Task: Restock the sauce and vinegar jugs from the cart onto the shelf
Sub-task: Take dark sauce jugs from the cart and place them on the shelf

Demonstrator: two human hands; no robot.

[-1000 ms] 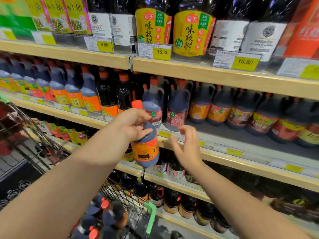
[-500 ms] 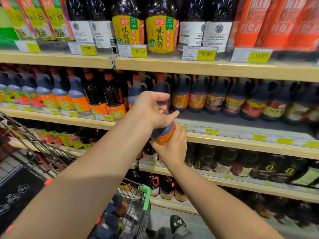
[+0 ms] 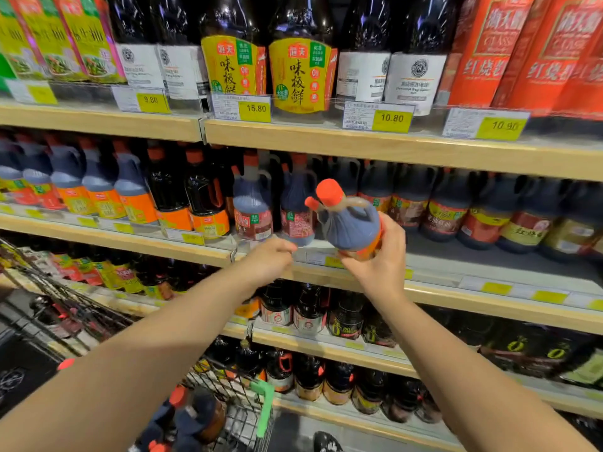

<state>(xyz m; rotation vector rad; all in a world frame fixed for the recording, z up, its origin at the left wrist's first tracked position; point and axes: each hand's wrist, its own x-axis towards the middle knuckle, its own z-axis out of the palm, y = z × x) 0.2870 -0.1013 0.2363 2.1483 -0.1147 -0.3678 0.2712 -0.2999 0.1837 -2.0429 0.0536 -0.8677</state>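
Observation:
A dark sauce jug with an orange cap and orange label is tilted left in my right hand, which grips it from below, in front of the second shelf. My left hand hovers just left of it, fingers loosely curled and holding nothing. Behind the jug stand two jugs with red labels at the shelf front. The wire cart at the bottom left holds several more orange-capped jugs.
Rows of dark bottles fill all shelves; tall bottles and red cartons sit on the top shelf above yellow price tags. A bare stretch of the second shelf lies right of my right hand, in front of jugs set further back. A shoe shows below.
The jug passed from my left hand to my right hand, which has lifted it up and right to shelf height. My left hand let go and dropped slightly.

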